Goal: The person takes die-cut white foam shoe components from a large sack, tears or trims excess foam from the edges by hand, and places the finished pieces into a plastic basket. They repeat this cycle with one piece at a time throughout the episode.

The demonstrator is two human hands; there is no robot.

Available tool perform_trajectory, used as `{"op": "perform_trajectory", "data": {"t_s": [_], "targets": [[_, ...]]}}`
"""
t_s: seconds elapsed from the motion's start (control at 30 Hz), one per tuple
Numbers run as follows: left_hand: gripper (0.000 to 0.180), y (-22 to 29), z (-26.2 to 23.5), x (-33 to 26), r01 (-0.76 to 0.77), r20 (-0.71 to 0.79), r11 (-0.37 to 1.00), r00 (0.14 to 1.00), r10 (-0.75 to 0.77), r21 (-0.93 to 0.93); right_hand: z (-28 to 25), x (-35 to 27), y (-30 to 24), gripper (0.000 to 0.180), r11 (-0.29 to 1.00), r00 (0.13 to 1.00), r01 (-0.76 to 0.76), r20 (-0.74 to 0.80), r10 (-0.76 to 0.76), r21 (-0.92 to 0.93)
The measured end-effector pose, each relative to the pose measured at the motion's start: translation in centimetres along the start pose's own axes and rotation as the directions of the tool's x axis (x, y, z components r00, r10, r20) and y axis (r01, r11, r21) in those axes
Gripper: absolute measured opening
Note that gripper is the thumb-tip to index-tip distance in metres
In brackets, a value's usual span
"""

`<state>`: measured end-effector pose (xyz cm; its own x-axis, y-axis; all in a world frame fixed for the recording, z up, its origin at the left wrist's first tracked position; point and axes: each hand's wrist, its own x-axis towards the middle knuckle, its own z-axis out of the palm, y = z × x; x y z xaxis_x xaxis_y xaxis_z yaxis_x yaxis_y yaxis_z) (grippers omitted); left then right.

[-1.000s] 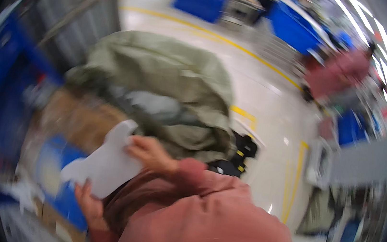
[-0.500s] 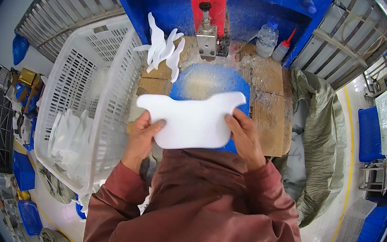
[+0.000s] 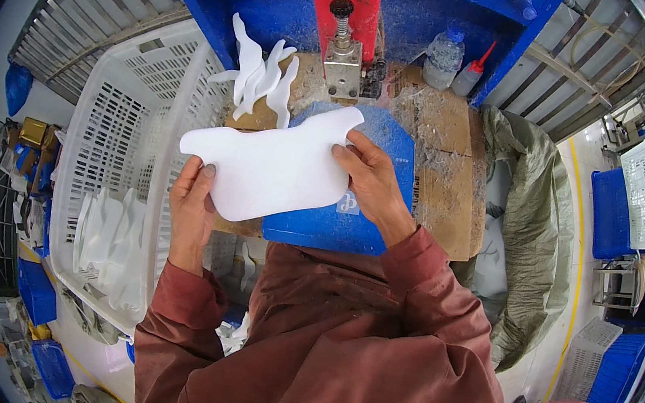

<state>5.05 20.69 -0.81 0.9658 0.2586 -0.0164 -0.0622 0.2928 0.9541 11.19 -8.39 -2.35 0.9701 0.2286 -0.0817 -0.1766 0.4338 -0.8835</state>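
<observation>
White sheet (image 3: 271, 164) shifted left, blue board (image 3: 315, 229) more exposed

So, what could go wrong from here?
The sheet might slip or bend, as the left grip and right grip pinch it only near its edges.
Its left end overlaps the crate in view, so it could perhaps catch there.
The loose white pieces seem close enough to be knocked.
</observation>
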Motion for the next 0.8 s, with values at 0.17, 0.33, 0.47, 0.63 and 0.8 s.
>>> {"op": "perform_trajectory", "data": {"t_s": [0.17,0.33,0.47,0.63,0.8], "targets": [[0.035,0.3,-1.1,0.7,-0.051,-0.052,0.998,0.997,0.049,-0.038,1.0,1.0,0.1,0.022,1.000,1.000,-0.014,0.019,0.013,0.016],[0.036,0.8,-1.2,1.0,-0.016,-0.047,0.999,0.999,0.014,-0.035,0.8,1.0,-0.1,0.012,0.998,0.999,0.018,0.035,-0.016,-0.055],[0.036,1.2,-0.5,0.9,-0.010,-0.055,1.000,0.998,0.009,-0.001,0.4,1.0,0.0,0.012,0.997,0.999,-0.017,0.029,0.019,-0.069],[0.038,1.5,0.9,1.1,0.018,-0.007,0.999,1.000,-0.017,0.031,0.1,1.1,0.0,0.017,0.998,0.998,0.057,-0.009,-0.057,-0.025],[0.037,1.6,2.7,2.1,0.042,0.072,0.998,0.996,-0.045,0.048,-1.2,1.3,-0.5,0.032,0.997,0.997,0.064,-0.040,-0.062,0.051]]}}
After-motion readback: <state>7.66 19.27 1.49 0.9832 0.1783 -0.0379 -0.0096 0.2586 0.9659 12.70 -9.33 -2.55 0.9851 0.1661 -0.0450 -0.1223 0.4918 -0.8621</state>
